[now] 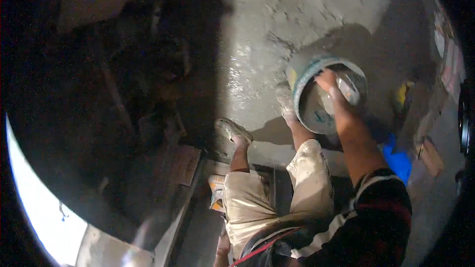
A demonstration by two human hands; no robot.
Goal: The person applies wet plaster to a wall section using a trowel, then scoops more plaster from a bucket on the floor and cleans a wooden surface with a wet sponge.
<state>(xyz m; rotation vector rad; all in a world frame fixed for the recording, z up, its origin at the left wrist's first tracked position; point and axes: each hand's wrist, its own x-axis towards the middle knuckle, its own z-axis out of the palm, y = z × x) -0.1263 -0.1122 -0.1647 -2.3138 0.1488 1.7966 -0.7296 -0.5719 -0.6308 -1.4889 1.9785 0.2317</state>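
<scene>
A: Bucket first; where is it?

B: It is near the top right of the view, tipped on its side over wet grey cement; its open mouth faces the person, so I think it is held that way to let what is inside come out or be reached; it has a light blue-green rim and a bit of yellow on its side.

A: Which hand is on it?

B: The right hand sits on the top of the rim; the fingers look curled down over the edge, close together, gripping it; that hold would keep the bucket from rolling; the picture is blurry, so I cannot see each finger.

A: And the left hand?

B: It is down low by the bottom edge, beside the person's light shorts; it seems to rest there, away from the bucket; I cannot tell if its fingers are spread or shut.

A: What are the feet doing?

B: Both feet are in the wet cement; the left foot is out to the side; the right foot is just beside the bucket, maybe touching it; the legs are bent, I think so the person can lean down close.

A: What else is around?

B: A blue thing lies near the right arm; a yellow thing is past the bucket, too small to name; the left side is dark, with a bright patch at the low left edge.
</scene>
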